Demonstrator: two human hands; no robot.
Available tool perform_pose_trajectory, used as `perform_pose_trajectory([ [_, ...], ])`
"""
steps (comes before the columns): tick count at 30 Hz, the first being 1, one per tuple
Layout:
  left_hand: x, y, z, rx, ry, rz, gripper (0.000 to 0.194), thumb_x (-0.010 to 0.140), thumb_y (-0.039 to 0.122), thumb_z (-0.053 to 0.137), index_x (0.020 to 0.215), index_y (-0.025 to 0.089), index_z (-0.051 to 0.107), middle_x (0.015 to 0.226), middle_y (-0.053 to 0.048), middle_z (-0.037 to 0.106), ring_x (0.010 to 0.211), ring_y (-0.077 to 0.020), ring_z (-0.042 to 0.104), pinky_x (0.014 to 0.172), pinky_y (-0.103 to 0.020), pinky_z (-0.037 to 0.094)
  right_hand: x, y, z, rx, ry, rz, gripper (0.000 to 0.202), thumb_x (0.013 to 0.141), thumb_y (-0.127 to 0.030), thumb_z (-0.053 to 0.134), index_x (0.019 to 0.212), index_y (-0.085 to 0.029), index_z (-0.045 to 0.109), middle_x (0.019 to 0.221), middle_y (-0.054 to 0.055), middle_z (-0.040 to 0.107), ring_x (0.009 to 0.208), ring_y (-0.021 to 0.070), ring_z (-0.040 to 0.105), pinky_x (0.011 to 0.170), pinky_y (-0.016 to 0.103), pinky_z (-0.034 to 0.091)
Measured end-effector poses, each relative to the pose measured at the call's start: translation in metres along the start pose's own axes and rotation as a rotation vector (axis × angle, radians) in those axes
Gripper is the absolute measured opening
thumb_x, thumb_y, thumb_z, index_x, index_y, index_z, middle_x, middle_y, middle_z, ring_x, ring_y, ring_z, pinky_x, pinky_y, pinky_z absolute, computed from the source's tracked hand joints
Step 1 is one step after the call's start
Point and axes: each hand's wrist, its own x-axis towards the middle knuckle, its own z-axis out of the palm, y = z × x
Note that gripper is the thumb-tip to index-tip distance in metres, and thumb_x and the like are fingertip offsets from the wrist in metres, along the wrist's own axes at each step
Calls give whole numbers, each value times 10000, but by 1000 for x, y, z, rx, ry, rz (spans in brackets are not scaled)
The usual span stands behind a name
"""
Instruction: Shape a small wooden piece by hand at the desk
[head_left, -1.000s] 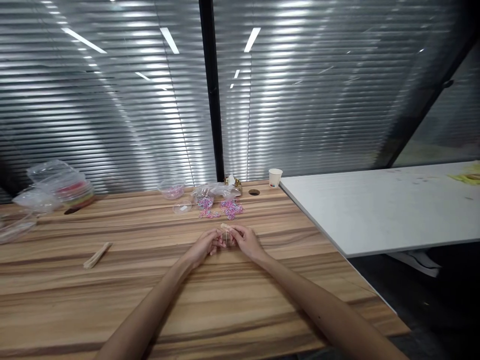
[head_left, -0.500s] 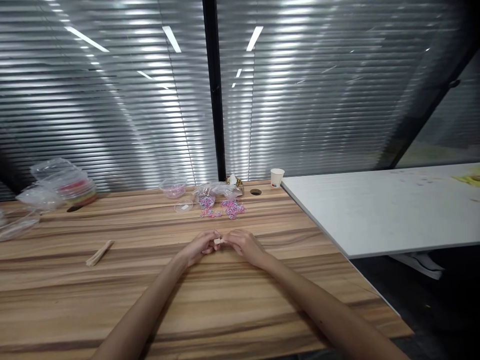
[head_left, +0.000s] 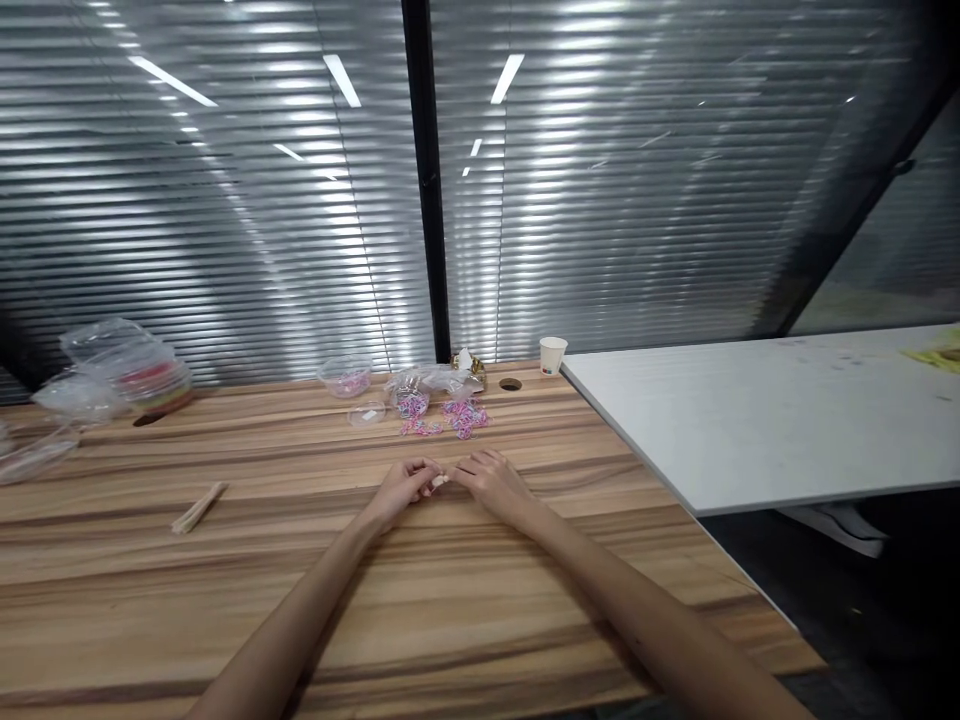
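Observation:
My left hand pinches a small pale piece that looks like the ends of wooden sticks; most of it is hidden by the fingers. Close against it, my right hand has its fingers bent together at the same piece. What the right fingertips grip is too small to make out. Just beyond the hands lie loose piles of small pink, purple and blue rubber bands. A bundle of pale wooden sticks rests on the table, well left of my left hand.
A clear tub with more bands, a round lid and a plastic bag are at the back. Stacked clear containers stand far left. A paper cup is near the white table on the right.
The fingers of both hands have shifted slightly around the pale piece, which is now tilted and partly more covered. The things on the table have stayed in place.

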Motion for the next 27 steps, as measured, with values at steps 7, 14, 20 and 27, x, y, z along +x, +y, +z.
perform_pose_trajectory([
  [7,2,-5,0,-44,-27,63,331,694,415,577,815,109,614,737,-71,623,629,-128,573,398,-157,271,2,-5,1,-63,-44,53,200,856,-153,458,1018,-190,570,864,57,609,770,168,509,708,293,325],
  [14,-1,-4,2,-143,-79,20,344,704,427,584,862,122,565,943,-122,627,791,-191,624,485,-178,429,1,-8,4,19,-18,58,172,859,-150,444,964,-161,579,838,52,632,747,164,540,714,295,316],
  [20,4,-8,-6,-250,-14,35,416,692,375,619,1027,151,518,1090,-118,563,668,-126,610,528,-208,468,0,-9,6,107,19,68,173,845,-141,454,950,-179,586,809,35,636,729,149,543,705,273,319],
  [27,11,-17,-7,-323,91,122,372,690,414,610,915,120,585,960,-87,611,790,-150,592,725,-278,482,0,-7,5,125,37,183,199,840,-125,438,935,-188,601,803,30,636,730,149,547,682,246,342],
])
